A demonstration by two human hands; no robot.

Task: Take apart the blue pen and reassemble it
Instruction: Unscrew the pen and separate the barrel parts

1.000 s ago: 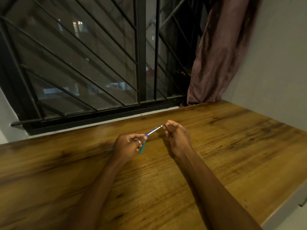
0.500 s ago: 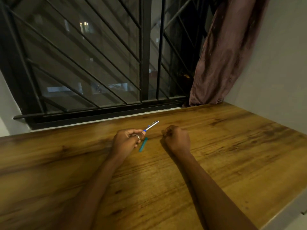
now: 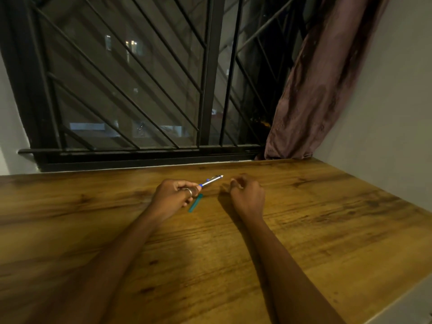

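My left hand (image 3: 174,195) pinches the lower end of a silver-and-blue pen body (image 3: 211,181), which points up and to the right, just above the wooden table (image 3: 304,230). A teal blue pen piece (image 3: 195,203) lies flat on the table just below and right of that hand. My right hand (image 3: 247,195) rests on the table to the right of the pen tip, fingers curled in loosely. I cannot tell whether it holds some small part; nothing shows between its fingers. A small gap separates the pen's tip from the right hand.
A barred window (image 3: 131,90) runs along the table's far edge. A dusty pink curtain (image 3: 322,78) hangs at the far right corner, beside a grey wall (image 3: 385,113). The table's near right edge (image 3: 397,298) slants across the lower right.
My right hand has let go of the pen's tip and dropped to the table, fingers curled. My left hand still holds the pen body, slightly raised.
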